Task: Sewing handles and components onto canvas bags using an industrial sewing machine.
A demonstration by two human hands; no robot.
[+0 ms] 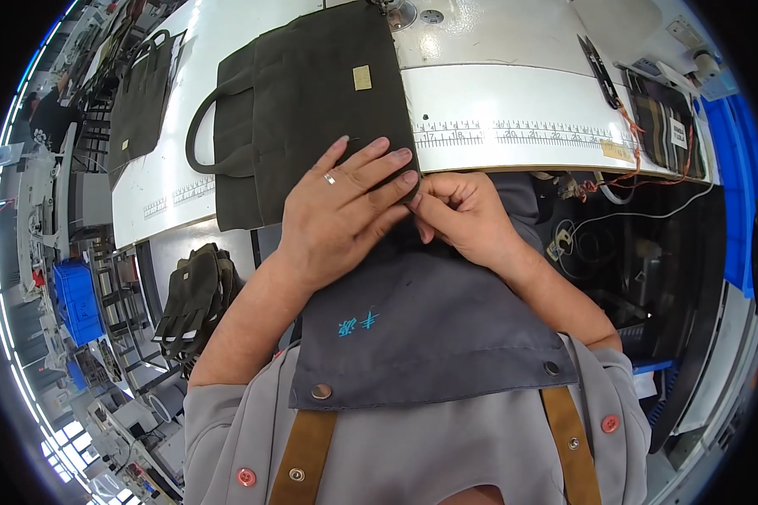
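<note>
A dark olive fabric bag (312, 93) lies flat on the white sewing table, its looped handle (198, 130) pointing left and a small yellowish label (362, 77) on its face. My left hand (345, 198), with a ring on one finger, rests palm down across the bag's near right corner, fingers stretched out. Right beside those fingertips, my right hand (463, 210) pinches the bag's corner edge between thumb and forefinger. The bit of cloth in that pinch is mostly hidden by my fingers. At the bag's far end, part of a sewing machine's metal base (400, 13) shows.
A printed ruler strip (514, 133) runs along the table's front edge. Black thread snips (598, 71) and a striped cloth item (661, 126) lie at the right. Another olive bag (143, 105) is at the far left; several more (195, 295) are stacked lower. Cables (623, 215) hang below the table.
</note>
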